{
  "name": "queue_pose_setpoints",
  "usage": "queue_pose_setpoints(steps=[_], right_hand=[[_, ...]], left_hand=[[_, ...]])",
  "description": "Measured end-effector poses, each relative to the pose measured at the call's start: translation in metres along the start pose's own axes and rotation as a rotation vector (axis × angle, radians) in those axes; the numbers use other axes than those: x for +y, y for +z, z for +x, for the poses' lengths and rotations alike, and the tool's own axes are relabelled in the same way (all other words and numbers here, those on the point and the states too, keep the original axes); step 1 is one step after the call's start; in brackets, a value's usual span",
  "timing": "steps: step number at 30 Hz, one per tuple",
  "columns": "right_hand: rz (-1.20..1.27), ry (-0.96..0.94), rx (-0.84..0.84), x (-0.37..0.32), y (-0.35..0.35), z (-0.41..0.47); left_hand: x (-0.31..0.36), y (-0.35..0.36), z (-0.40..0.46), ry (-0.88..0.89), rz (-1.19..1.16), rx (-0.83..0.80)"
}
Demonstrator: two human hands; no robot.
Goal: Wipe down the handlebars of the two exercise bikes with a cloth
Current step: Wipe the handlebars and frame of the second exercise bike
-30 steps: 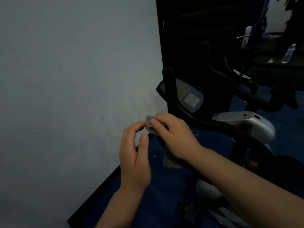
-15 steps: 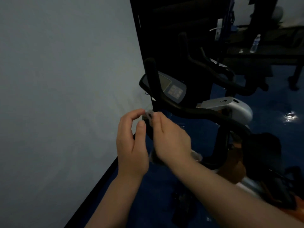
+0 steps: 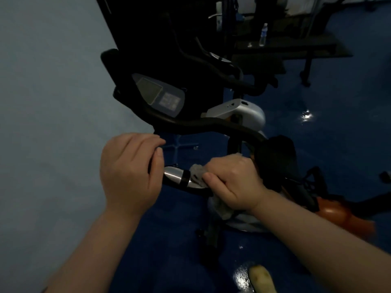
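Observation:
The near exercise bike has a black curved handlebar (image 3: 203, 125) and a grey console (image 3: 160, 96). A lower grip with a silver metal sensor (image 3: 174, 175) runs between my hands. My left hand (image 3: 129, 172) is curled around the left end of that grip. My right hand (image 3: 234, 182) presses a grey cloth (image 3: 197, 173) onto the grip just right of the silver sensor; more cloth hangs below the hand. A second bike's black handlebar (image 3: 222, 66) stands behind, near the dark wall panel.
A pale blue-grey wall (image 3: 53, 102) closes off the left side. The floor (image 3: 328, 134) is shiny blue. A black bench with a water bottle (image 3: 263, 34) stands at the back right. The bike's black saddle (image 3: 277, 157) and orange frame (image 3: 330, 212) lie to the right.
The view has tilted down and closer. My hands have parted: the left has taken the grip end, the right has dropped with the cloth onto the lower grip.

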State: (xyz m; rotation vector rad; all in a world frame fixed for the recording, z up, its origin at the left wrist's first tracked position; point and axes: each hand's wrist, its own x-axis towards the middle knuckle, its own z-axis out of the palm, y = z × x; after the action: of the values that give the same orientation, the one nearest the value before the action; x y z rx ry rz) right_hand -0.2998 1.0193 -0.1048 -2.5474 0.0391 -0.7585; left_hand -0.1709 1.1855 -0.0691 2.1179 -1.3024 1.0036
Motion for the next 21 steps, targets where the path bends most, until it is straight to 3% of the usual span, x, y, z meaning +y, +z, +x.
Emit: queue_pose_setpoints(steps=[3, 7, 12, 15, 17, 19, 21], right_hand=[[-0.083, 0.218, 0.144, -0.028, 0.016, -0.001], [-0.326, 0.202, 0.138, -0.057, 0.026, 0.015], [-0.174, 0.257, 0.071, -0.044, 0.019, 0.004], [-0.128, 0.358, 0.134, -0.045, 0.025, 0.003], [-0.228, 0.423, 0.078, -0.055, 0.031, 0.014], [-0.377, 0.309, 0.029, -0.065, 0.032, 0.029], [-0.365, 0.199, -0.131, -0.072, 0.032, 0.052]], left_hand=[[-0.004, -0.002, 0.001, 0.007, -0.005, 0.015], [-0.013, -0.008, 0.015, -0.072, -0.148, -0.029], [-0.026, -0.009, 0.02, -0.314, -0.561, -0.122], [-0.022, -0.007, 0.018, -0.42, -0.671, -0.114], [-0.02, -0.006, 0.017, -0.438, -0.702, -0.114], [-0.021, -0.005, 0.016, -0.446, -0.721, -0.118], [-0.021, -0.005, 0.015, -0.46, -0.733, -0.112]])
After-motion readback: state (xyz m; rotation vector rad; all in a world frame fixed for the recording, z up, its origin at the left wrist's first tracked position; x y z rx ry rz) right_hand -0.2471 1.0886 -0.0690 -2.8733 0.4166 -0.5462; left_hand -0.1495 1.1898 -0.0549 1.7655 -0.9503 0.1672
